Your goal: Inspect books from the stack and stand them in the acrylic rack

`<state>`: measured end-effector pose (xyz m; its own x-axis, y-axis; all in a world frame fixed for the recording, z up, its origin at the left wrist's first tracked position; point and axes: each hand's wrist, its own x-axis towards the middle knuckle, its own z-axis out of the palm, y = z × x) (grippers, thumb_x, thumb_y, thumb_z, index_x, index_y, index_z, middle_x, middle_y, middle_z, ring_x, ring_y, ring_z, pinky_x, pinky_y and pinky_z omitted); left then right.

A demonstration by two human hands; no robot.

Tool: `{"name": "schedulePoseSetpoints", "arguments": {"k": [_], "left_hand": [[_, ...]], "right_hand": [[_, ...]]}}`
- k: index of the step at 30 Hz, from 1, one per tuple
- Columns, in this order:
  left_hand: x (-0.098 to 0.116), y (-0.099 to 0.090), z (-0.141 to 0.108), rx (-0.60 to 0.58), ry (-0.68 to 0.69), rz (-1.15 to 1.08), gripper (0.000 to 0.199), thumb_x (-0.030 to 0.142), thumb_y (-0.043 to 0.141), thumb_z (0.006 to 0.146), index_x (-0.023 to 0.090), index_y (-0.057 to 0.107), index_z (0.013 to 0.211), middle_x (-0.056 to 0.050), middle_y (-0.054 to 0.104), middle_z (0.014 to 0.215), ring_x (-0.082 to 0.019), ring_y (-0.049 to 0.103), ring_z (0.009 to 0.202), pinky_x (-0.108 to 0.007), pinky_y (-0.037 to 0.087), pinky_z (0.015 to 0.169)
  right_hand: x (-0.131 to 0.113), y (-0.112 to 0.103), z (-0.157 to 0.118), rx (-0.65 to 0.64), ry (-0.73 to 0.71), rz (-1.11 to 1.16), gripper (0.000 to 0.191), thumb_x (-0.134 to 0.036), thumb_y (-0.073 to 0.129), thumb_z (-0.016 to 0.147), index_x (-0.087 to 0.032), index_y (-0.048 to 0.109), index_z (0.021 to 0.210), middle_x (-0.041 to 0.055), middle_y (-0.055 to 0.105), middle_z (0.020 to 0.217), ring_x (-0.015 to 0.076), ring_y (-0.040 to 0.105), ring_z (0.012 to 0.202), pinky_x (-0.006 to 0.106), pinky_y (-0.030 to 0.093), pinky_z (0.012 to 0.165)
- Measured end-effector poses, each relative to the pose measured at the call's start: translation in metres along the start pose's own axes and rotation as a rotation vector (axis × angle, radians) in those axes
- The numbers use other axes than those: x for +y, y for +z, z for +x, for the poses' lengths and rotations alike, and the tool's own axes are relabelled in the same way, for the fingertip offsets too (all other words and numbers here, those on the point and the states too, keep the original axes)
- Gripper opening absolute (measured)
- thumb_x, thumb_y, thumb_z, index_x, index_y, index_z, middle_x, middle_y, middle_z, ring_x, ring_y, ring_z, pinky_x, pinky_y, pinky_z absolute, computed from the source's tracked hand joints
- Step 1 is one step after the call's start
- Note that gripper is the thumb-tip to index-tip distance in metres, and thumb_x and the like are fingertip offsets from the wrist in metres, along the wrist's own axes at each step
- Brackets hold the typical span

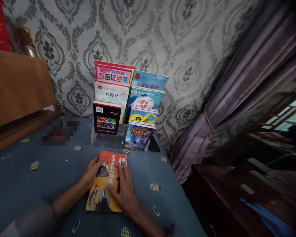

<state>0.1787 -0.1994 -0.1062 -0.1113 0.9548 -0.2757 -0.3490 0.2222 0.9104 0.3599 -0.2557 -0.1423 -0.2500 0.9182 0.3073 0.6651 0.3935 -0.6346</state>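
An orange-and-yellow paperback book [102,194] lies on the dark blue bed sheet, cover up, with white Chinese lettering and robed figures. My left hand [91,171] is closed at the book's upper left edge, fingers along the side and thumb on the cover. Flat over the cover's right side rests my right hand [124,186], its fingers stretched out and thumb apart. Just beyond the hands stands a clear acrylic book rack [106,141]. A black book [107,120], a blue book [139,136] and several other books lean in it in two stepped columns.
A dark phone-like object [154,144] lies right of the rack. The wooden headboard [17,89] is on the left, near a pixelated patch. Patterned wallpaper rises behind. At right are a tied purple curtain [207,121] and a dark red table [212,184] beyond the bed's edge.
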Motion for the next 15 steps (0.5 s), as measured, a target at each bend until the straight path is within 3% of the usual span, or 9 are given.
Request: {"name": "schedulePoseSetpoints", "arguments": {"k": [3, 6, 8, 12, 15], "left_hand": [[0.006, 0.009, -0.007, 0.012, -0.066, -0.039, 0.030, 0.040, 0.082, 0.079, 0.016, 0.071, 0.095, -0.011, 0.080, 0.083, -0.029, 0.079, 0.076, -0.035, 0.064, 0.067], [0.015, 0.016, -0.016, -0.030, -0.143, -0.089, 0.033, 0.042, 0.084, 0.078, 0.015, 0.071, 0.091, -0.010, 0.079, 0.076, -0.027, 0.078, 0.069, -0.033, 0.063, 0.062], [0.020, 0.021, -0.023, -0.101, -0.229, -0.150, 0.035, 0.046, 0.081, 0.081, 0.014, 0.071, 0.092, -0.010, 0.079, 0.076, -0.027, 0.078, 0.069, -0.033, 0.063, 0.062], [0.028, 0.031, -0.036, -0.203, -0.315, -0.235, 0.042, 0.055, 0.070, 0.089, 0.014, 0.071, 0.095, -0.011, 0.079, 0.078, -0.027, 0.078, 0.072, -0.034, 0.064, 0.065], [0.032, 0.036, -0.044, -0.239, -0.215, -0.238, 0.045, 0.058, 0.074, 0.083, 0.015, 0.071, 0.092, -0.011, 0.079, 0.078, -0.027, 0.077, 0.071, -0.035, 0.063, 0.065]], "right_hand": [[0.001, 0.006, -0.002, 0.063, 0.027, 0.058, 0.081, -0.038, 0.059, 0.097, -0.017, 0.019, 0.165, 0.0160, 0.017, 0.172, 0.0328, 0.014, 0.159, 0.056, 0.028, 0.125], [0.001, 0.015, -0.003, 0.132, 0.126, 0.137, 0.078, -0.040, 0.049, 0.102, -0.015, 0.012, 0.166, 0.0168, 0.014, 0.172, 0.0311, 0.014, 0.159, 0.056, 0.029, 0.125], [0.001, 0.020, -0.003, 0.176, 0.234, 0.200, 0.077, -0.048, 0.044, 0.104, -0.014, 0.014, 0.166, 0.0167, 0.020, 0.170, 0.0301, 0.019, 0.158, 0.056, 0.031, 0.124], [-0.010, 0.015, 0.002, 0.248, 0.365, 0.375, 0.073, -0.061, 0.036, 0.104, -0.013, 0.036, 0.159, 0.0181, 0.045, 0.159, 0.0299, 0.036, 0.152, 0.054, 0.041, 0.118], [-0.030, -0.003, 0.012, 0.211, 0.362, 0.561, 0.073, -0.070, 0.032, 0.101, -0.017, 0.058, 0.143, 0.0156, 0.062, 0.144, 0.0300, 0.055, 0.139, 0.046, 0.052, 0.109]]}}
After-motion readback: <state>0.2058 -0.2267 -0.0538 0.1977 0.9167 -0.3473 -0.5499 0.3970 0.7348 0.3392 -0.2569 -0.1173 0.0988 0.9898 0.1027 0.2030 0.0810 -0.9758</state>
